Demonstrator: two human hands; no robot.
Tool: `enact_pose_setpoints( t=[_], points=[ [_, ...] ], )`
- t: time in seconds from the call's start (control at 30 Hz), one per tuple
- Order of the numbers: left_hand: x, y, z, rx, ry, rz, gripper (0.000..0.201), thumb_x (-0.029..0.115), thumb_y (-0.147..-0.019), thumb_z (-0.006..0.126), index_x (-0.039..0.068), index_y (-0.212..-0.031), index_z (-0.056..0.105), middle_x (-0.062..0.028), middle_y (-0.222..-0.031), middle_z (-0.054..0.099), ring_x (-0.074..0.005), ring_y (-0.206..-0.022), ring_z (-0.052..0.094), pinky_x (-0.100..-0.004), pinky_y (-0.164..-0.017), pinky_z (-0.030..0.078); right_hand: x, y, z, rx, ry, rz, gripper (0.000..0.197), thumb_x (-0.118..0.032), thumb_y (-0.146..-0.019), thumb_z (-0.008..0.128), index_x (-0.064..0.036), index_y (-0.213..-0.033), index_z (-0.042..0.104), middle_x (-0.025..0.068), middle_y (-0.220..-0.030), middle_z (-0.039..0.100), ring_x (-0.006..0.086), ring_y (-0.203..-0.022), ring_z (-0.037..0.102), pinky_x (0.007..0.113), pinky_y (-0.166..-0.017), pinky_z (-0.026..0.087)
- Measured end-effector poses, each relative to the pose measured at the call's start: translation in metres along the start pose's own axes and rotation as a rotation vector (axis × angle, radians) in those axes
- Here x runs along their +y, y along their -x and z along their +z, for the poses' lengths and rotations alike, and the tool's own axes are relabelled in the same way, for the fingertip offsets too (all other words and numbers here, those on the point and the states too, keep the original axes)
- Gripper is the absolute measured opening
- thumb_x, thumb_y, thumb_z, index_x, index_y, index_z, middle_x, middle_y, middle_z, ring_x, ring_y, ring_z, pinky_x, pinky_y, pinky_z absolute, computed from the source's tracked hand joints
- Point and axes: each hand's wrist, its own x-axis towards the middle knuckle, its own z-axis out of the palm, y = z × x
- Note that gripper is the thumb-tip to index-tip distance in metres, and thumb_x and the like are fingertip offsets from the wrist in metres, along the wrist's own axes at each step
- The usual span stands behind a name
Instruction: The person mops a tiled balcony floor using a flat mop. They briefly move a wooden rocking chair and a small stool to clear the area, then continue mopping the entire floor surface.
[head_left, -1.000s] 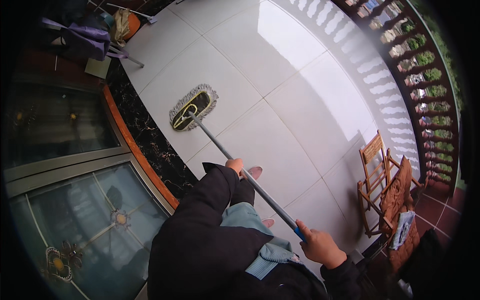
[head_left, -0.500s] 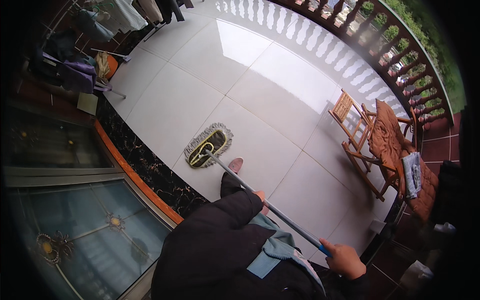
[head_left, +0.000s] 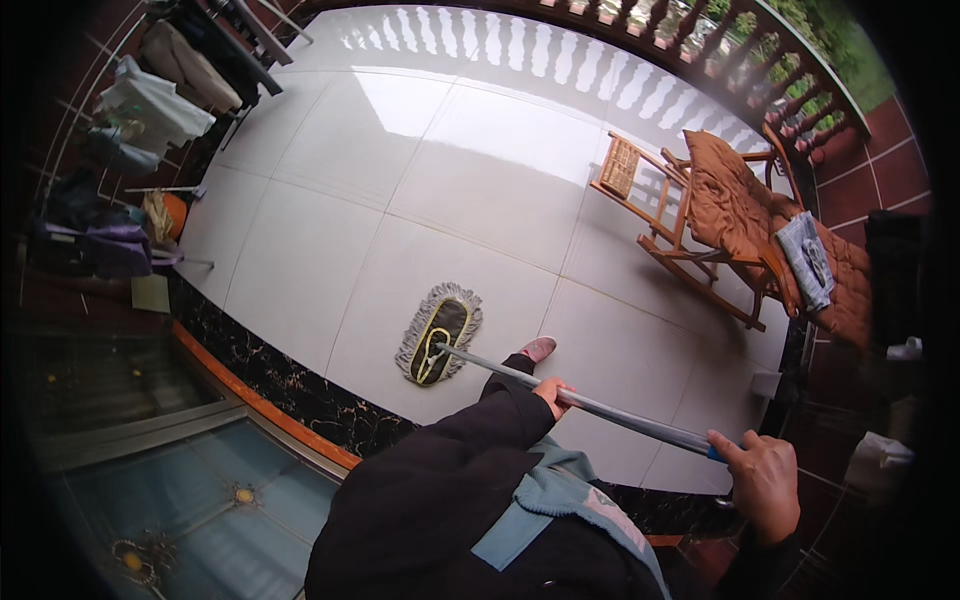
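Observation:
A flat dust mop (head_left: 440,335) with a grey fringe and a dark, yellow-edged top lies on the pale tiled floor (head_left: 480,232). Its long grey metal pole (head_left: 640,423) slants up from the mop head toward my right side. Partway along the pole, my left hand (head_left: 553,396) is wrapped round it, below a black sleeve. At the upper end, my right hand (head_left: 762,483) grips the pole by its blue end, with the thumb along it. One of my feet, in a pink shoe (head_left: 538,349), stands beside the pole.
A wooden rocking chair (head_left: 690,230) with a brown cushion (head_left: 735,200) and a folded newspaper (head_left: 805,260) stands at the right. Clothes hang on a rack (head_left: 160,105) at far left. A glass door (head_left: 200,510) borders the near left; a balustrade (head_left: 680,45) runs along the back.
The pole has swung flatter, and its upper end has risen with my right hand. Both hands keep their grip. My view has turned, so the chair and clothes sit differently in it.

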Motion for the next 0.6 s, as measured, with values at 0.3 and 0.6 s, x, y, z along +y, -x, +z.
enact_pose_setpoints(
  t=[0.3, 0.6],
  points=[
    [0.065, -0.012, 0.031, -0.095, 0.115, 0.083, 0.007, 0.004, -0.074, 0.057, 0.005, -0.076, 0.050, -0.0077, -0.068, 0.052, -0.0247, -0.068, 0.056, -0.0397, -0.066, 0.047, 0.046, -0.094, -0.019, 0.015, 0.124, -0.161, 0.047, -0.003, -0.079, 0.066, -0.0281, -0.119, 0.068, 0.0024, -0.068, 0.046, 0.0180, -0.062, 0.049, 0.033, -0.057, 0.038],
    [0.141, -0.052, 0.081, -0.019, 0.200, 0.203, 0.009, 0.005, -0.073, 0.054, 0.006, -0.067, 0.046, -0.0079, -0.064, 0.050, -0.0240, -0.062, 0.048, -0.0383, -0.068, 0.045, 0.078, -0.185, 0.004, 0.101, 0.042, -0.155, 0.041, -0.008, -0.082, 0.064, -0.0248, -0.118, 0.070, 0.0022, -0.069, 0.046, 0.0175, -0.062, 0.048, 0.032, -0.056, 0.037]
  ],
)
